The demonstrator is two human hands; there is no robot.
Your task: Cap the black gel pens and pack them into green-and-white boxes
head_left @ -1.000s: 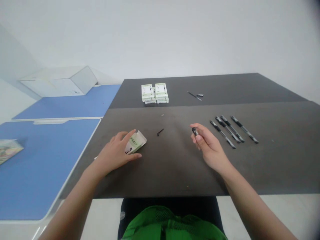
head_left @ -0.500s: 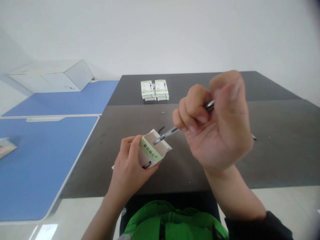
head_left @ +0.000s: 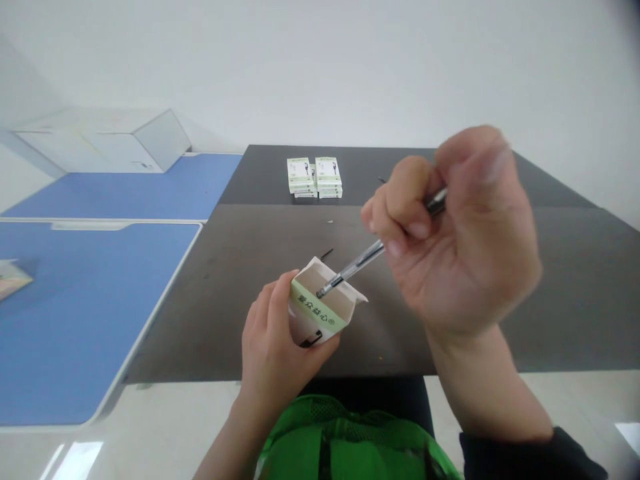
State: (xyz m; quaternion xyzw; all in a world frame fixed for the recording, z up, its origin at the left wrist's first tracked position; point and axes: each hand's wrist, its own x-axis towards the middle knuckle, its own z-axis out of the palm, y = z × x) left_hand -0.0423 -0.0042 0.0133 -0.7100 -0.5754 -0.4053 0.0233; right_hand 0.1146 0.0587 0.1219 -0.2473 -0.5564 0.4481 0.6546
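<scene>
My left hand point(head_left: 277, 337) is closed around a small white and green carton point(head_left: 320, 312), tilted with its open end facing up and right. Dark printed characters run along the carton's green band. Raised at the right, my right hand point(head_left: 450, 247) grips a clear-barrelled pen point(head_left: 356, 264) with dark parts. The pen slants down to the left, and its lower end overlaps the carton's opening; whether it touches the inside I cannot tell. Fingers hide part of the barrel.
Several matching cartons point(head_left: 314, 177) are stacked toward the back of the dark table point(head_left: 240, 267). A thin black piece point(head_left: 327, 254) lies behind the held carton. To the left, a long white box point(head_left: 120, 143) rests on a blue surface point(head_left: 90, 313).
Both hands have shifted to the right in view, the left with the carton and the right with the pen. The carton's opening faces me a little more.
</scene>
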